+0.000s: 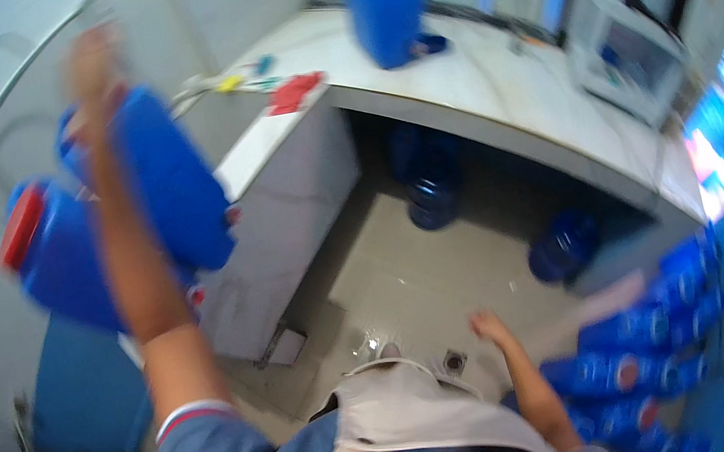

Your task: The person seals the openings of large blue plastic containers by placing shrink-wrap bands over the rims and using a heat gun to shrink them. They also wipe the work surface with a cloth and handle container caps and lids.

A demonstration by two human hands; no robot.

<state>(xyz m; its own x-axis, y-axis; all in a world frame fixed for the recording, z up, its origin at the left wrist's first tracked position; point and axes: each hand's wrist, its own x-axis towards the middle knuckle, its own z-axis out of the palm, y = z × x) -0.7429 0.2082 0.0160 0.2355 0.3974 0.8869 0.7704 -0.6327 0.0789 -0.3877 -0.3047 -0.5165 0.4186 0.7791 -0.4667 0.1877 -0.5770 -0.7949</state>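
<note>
The blue jug (pixel 170 182) is sitting on the left side of the scene, its long axis running from the far left down toward the near right, though the bent view is hiding whether it is standing upright or tilting. The left hand (pixel 96 79) is the nearer one by far, overlapping the jug's far end, so the jug's body is lying on the near right side of those fingers; blur is leaving me unable to tell whether they are gripping it. Just left, a second jug (pixel 65 273) is showing its red cap (pixel 23 227). Beyond, a red cloth (pixel 297 92) and another jug (pixel 386 4) are resting on the desk (pixel 506 55). The right hand (pixel 488 328) is hanging well apart, near the person's body, its fingers too blurred to judge, and blue bottles (pixel 610 371) are lying to its right.
</note>
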